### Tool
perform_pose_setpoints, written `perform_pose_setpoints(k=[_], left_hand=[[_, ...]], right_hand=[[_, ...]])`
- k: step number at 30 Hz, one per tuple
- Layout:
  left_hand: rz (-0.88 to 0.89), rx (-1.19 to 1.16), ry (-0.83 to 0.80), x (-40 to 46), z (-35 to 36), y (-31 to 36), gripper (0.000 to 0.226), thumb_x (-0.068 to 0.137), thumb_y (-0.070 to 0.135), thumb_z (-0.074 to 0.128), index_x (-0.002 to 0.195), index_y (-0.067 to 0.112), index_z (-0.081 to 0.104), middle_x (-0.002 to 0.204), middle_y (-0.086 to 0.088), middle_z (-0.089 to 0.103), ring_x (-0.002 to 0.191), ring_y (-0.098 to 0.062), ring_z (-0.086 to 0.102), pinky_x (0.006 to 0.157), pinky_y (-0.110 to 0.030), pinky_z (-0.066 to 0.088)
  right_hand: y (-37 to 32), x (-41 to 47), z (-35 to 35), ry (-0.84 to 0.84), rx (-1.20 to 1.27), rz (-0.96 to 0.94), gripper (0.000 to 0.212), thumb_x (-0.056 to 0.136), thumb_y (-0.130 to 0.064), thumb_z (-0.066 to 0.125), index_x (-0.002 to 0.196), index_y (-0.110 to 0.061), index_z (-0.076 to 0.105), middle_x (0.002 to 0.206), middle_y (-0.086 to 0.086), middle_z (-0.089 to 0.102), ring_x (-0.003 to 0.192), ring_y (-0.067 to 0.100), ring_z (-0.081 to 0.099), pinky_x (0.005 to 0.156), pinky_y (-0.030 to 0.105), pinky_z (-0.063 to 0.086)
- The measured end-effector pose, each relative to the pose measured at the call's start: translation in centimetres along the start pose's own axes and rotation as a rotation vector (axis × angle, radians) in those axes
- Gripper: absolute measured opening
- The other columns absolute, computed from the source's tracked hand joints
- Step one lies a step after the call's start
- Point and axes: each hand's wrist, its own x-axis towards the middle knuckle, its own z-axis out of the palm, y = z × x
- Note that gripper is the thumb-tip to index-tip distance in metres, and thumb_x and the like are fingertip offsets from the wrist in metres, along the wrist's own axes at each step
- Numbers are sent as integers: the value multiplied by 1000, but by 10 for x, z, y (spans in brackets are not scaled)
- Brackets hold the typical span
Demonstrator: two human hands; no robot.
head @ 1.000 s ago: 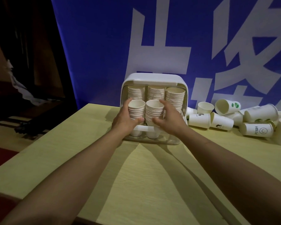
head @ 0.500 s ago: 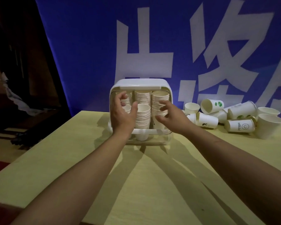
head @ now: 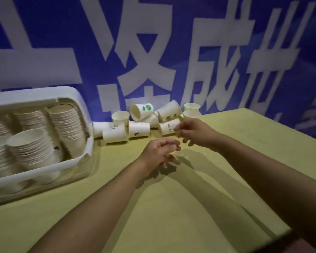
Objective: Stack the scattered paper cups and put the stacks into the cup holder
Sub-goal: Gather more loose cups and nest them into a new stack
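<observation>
The right hand [head: 195,132] is stretched to the heap of scattered cups [head: 135,123] at the back of the yellow tabletop [head: 171,207], and its fingertips [head: 179,129] are pinched on the rim of a cup printed "HELLO" [head: 169,127], which lies on its side. The left hand [head: 159,152] is held just above the tabletop, nearer than the heap, with its fingers loosely curled and nothing in it. The white cup holder [head: 77,99] is seen at the left edge, tilted in the view, and is filled with several stacks of cups [head: 35,148]. The loose cups are piled just to the right of the holder, some upright, most on their sides, against a blue banner [head: 208,42] with large white characters.
</observation>
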Motion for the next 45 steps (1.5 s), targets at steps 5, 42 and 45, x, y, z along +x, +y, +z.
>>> perform_pose_setpoints(k=[5, 42, 45], left_hand=[[16, -101, -51, 24, 17, -28, 17, 92, 9, 65, 109, 9, 70, 98, -5, 75, 64, -14, 65, 46, -25, 43], [272, -27, 158, 32, 11, -45, 69, 75, 60, 67, 136, 67, 35, 141, 12, 52, 123, -13, 57, 92, -44, 58], [278, -59, 176, 31, 9, -44, 74, 81, 54, 69, 142, 63, 28, 145, 4, 49, 121, -14, 59, 88, -33, 58]], right_hand=[[59, 8, -38, -237, 214, 292, 20, 100, -26, 59, 118, -20, 65, 107, 4, 69, 89, 20, 65, 78, 33, 57], [49, 3, 26, 328, 422, -162, 50, 89, -16, 73, 132, -17, 48, 124, 1, 57, 97, -6, 63, 75, 18, 55], [43, -5, 40, 238, 412, -146, 51, 95, -27, 65, 142, -19, 49, 128, 0, 60, 105, 6, 66, 80, 28, 59]])
